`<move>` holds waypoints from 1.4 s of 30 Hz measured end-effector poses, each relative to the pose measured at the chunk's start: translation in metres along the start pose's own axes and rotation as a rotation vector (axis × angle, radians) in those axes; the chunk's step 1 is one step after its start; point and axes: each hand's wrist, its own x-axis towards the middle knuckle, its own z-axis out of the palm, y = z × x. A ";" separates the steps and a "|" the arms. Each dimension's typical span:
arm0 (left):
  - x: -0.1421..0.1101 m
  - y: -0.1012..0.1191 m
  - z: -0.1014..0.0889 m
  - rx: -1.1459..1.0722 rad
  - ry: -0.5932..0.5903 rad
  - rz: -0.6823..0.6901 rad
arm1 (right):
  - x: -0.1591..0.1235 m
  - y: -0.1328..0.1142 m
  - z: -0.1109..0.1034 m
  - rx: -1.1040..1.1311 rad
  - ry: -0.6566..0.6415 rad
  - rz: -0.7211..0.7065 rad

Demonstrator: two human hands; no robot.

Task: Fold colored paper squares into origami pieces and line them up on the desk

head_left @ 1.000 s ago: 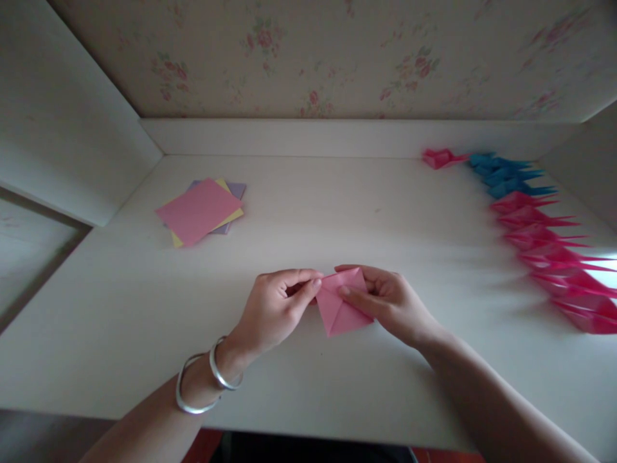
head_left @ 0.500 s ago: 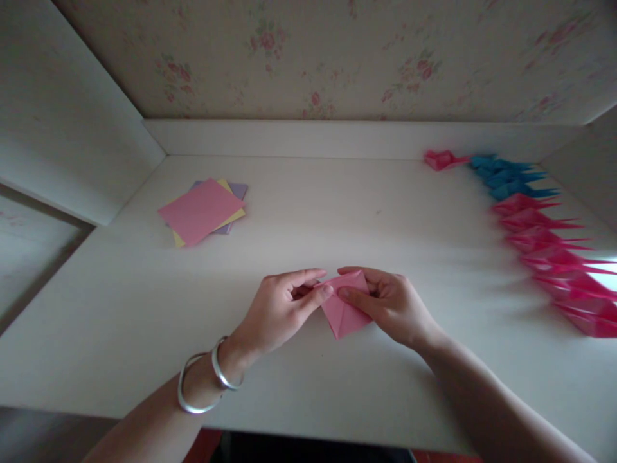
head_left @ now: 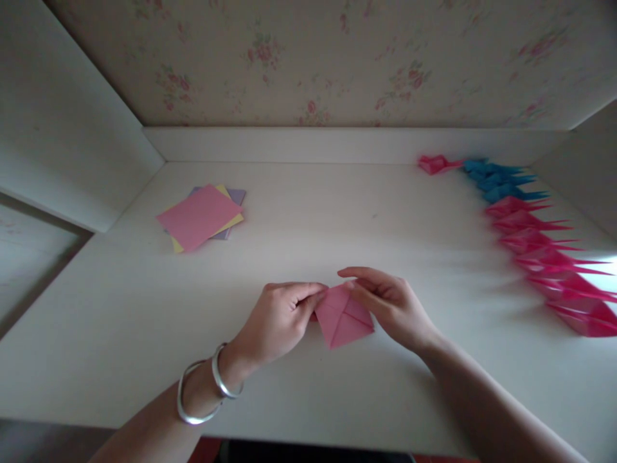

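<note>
One creased pink paper square (head_left: pixel 344 325), left fingers (head_left: pixel 308 305) pinched on one corner, right fingers (head_left: pixel 370 298) half-curled at another, hold unclear.

Floral wallpaper (head_left: pixel 308 64) behind white desk (head_left: pixel 299 225); paper stack (head_left: pixel 200 217) left, folded figures (head_left: pixel 529 241) right.

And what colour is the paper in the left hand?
The paper is pink, clearest in the head view.

White table (head_left: pixel 270 411) with a smooth top. Rear left: loose paper sheets, stacked at differing angles, a pink sheet (head_left: pixel 200 217) uppermost, yellow (head_left: pixel 232 223) and purple (head_left: pixel 237 195) showing beneath. Right: a slanting row of folded figures, blue ones (head_left: pixel 504 192) behind, pink ones (head_left: pixel 542 260) nearer; one separate pink figure (head_left: pixel 434 165) lies just left of the blue.
</note>
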 end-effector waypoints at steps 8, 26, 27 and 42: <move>0.000 -0.004 0.004 0.009 -0.011 0.002 | 0.000 0.001 -0.004 -0.230 0.072 -0.028; 0.000 0.000 0.003 -0.271 -0.121 -0.177 | 0.002 0.005 -0.002 -0.076 0.181 0.077; 0.000 0.000 0.003 -0.282 -0.119 -0.191 | 0.001 0.007 -0.001 -0.071 0.183 0.080; 0.001 -0.001 0.002 -0.428 -0.012 -0.270 | -0.001 0.004 0.001 0.197 -0.099 0.105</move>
